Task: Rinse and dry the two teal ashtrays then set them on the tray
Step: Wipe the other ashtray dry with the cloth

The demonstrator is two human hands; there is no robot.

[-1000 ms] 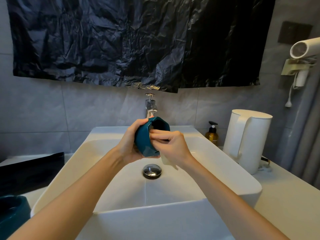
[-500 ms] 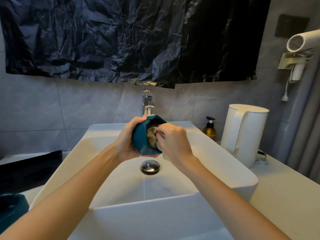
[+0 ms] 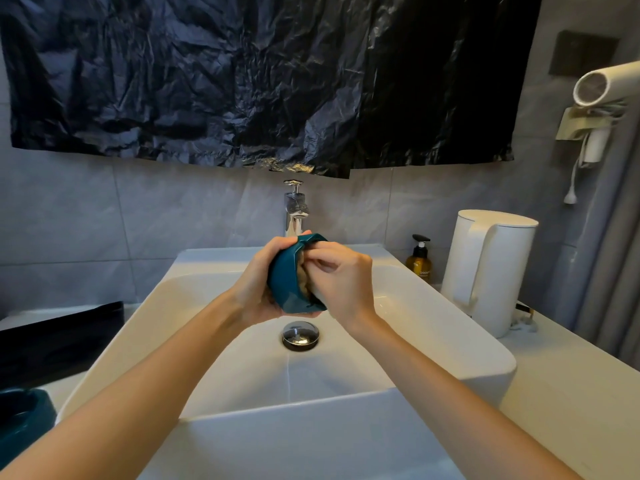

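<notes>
Evidently mid-drying: at far left the second teal ashtray (image 3: 20, 420) sat by the black tray (image 3: 59, 337), not on it. Over the sink (image 3: 311, 410), the left hand (image 3: 259, 292) gripped the first ashtray (image 3: 285, 285); the right hand (image 3: 343, 282) pinched a cloth (image 3: 304, 287) inside its bowl.

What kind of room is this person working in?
Most likely a bathroom, perhaps a hotel's: a white basin with a chrome tap, a wall-mounted hair dryer, and a pump bottle beside a white kettle.
</notes>
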